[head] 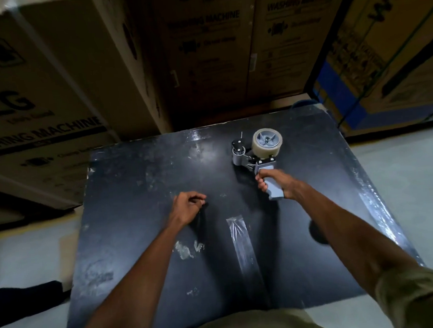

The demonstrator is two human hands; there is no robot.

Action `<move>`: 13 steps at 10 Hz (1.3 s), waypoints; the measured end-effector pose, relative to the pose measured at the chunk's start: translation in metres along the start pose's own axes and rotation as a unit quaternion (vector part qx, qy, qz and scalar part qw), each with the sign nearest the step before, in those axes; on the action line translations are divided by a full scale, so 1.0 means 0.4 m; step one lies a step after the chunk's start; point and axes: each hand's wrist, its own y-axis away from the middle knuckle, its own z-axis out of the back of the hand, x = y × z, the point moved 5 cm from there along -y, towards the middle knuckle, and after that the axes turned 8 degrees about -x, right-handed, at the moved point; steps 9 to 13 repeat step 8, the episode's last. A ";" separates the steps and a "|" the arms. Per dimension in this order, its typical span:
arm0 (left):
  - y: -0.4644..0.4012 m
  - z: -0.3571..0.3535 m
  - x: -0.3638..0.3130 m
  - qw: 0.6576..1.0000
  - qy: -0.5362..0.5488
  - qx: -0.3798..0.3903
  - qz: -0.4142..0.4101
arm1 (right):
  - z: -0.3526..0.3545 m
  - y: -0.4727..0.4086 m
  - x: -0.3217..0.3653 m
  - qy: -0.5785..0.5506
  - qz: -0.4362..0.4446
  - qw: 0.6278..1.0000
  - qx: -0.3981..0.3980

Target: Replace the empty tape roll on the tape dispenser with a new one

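A grey tape dispenser (pixel 254 159) lies on its side on the black table (pixel 140 183), right of centre towards the back. A clear tape roll (pixel 267 143) sits on its hub. My right hand (pixel 279 185) is wrapped around the dispenser's grey handle. My left hand (pixel 187 208) rests on the table left of it, fingers curled with the tips pinched together; whether they hold anything I cannot tell. A strip of clear tape (pixel 240 238) is stuck flat on the table between my forearms.
Large cardboard washing machine boxes (pixel 203 53) stand close behind and to the left of the table. A blue-and-brown box (pixel 381 65) is at the back right. Tape residue marks the tabletop. The pale floor (pixel 401 178) shows on both sides.
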 end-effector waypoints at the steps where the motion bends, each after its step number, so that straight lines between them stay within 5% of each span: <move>1: 0.011 0.004 -0.004 1.000 -0.003 -0.010 0.002 | 0.010 -0.019 0.004 0.030 0.001 1.000 -0.002; 6: 0.050 0.008 -0.038 0.998 -0.054 -0.016 -0.008 | 0.027 0.008 -0.001 0.052 0.017 0.998 -0.014; 7: 0.054 -0.001 -0.036 0.998 -0.062 -0.013 -0.019 | 0.027 0.033 -0.007 0.027 0.045 0.998 -0.046; 8: 0.065 0.002 -0.035 0.997 -0.079 -0.007 -0.018 | 0.063 0.055 0.008 0.153 0.122 0.958 -0.209; 13: 0.065 0.002 -0.035 0.997 -0.079 -0.007 -0.018 | 0.063 0.055 0.008 0.153 0.122 0.958 -0.209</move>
